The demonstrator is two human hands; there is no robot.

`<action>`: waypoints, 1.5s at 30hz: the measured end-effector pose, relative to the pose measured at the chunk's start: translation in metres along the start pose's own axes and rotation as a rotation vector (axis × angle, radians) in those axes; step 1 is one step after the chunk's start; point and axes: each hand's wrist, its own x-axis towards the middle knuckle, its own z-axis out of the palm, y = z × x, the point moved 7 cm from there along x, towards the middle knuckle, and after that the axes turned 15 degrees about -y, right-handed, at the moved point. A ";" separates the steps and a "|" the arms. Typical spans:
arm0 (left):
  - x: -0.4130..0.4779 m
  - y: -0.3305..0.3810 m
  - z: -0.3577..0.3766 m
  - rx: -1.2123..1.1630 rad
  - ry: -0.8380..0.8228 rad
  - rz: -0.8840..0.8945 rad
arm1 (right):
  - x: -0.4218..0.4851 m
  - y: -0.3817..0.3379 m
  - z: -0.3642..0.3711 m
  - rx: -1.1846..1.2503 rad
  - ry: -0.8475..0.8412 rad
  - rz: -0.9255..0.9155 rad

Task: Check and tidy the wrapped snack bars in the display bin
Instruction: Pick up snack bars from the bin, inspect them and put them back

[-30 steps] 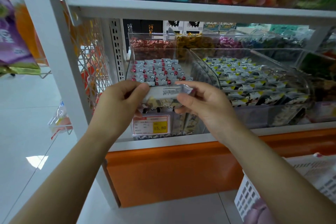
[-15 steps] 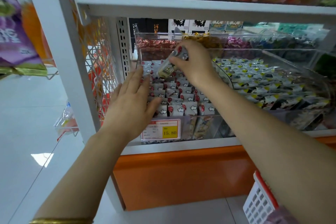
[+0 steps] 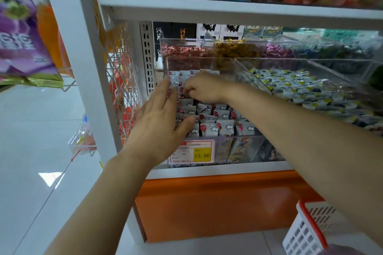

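Note:
A clear plastic display bin (image 3: pixel 244 147) on the shelf holds several rows of wrapped snack bars (image 3: pixel 226 127), silver-white with red balloons and white clouds, standing on edge. My left hand (image 3: pixel 161 118) lies flat with straight fingers against the bars at the bin's left side. My right hand (image 3: pixel 204 89) reaches into the back half of the bin. Its fingers are curled down and pinch a bar among the rows; the hand hides most of that bar. A price tag (image 3: pixel 191 152) reading 15.80 is fixed to the bin's front.
To the right stands a second clear bin of black-and-yellow wrapped sweets (image 3: pixel 300 89). Bins of foil candies (image 3: pixel 186 50) sit behind. A white shelf (image 3: pixel 228 10) hangs close overhead. A wire mesh panel (image 3: pixel 122 80) closes the left side. A white basket (image 3: pixel 306 232) stands at lower right.
Both hands first held one bar in front of the bin. My right hand then carried it over the bin and has lowered it into the rows, while my left hand moved flat onto the bars.

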 end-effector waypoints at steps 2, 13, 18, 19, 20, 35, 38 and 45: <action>0.001 -0.001 0.001 -0.005 -0.004 0.002 | 0.001 0.008 -0.008 0.146 0.065 -0.001; 0.001 0.001 0.000 -0.025 0.003 0.024 | 0.043 0.023 -0.008 0.022 0.198 0.185; 0.001 0.001 0.001 -0.041 0.012 0.030 | 0.010 0.018 -0.034 0.344 0.408 0.037; 0.001 0.001 0.001 -0.048 0.011 0.031 | -0.002 0.020 -0.039 0.446 0.486 0.020; 0.001 0.001 0.000 -0.058 0.009 0.032 | -0.015 0.022 -0.042 0.530 0.559 0.013; -0.035 0.032 -0.017 -0.437 0.250 0.020 | -0.157 0.025 0.046 1.711 0.755 -0.129; -0.035 0.031 -0.006 -0.650 0.158 0.019 | -0.160 0.023 0.055 1.814 0.712 -0.148; -0.037 0.025 -0.007 -0.863 0.182 -0.029 | -0.161 0.022 0.061 1.900 0.569 -0.182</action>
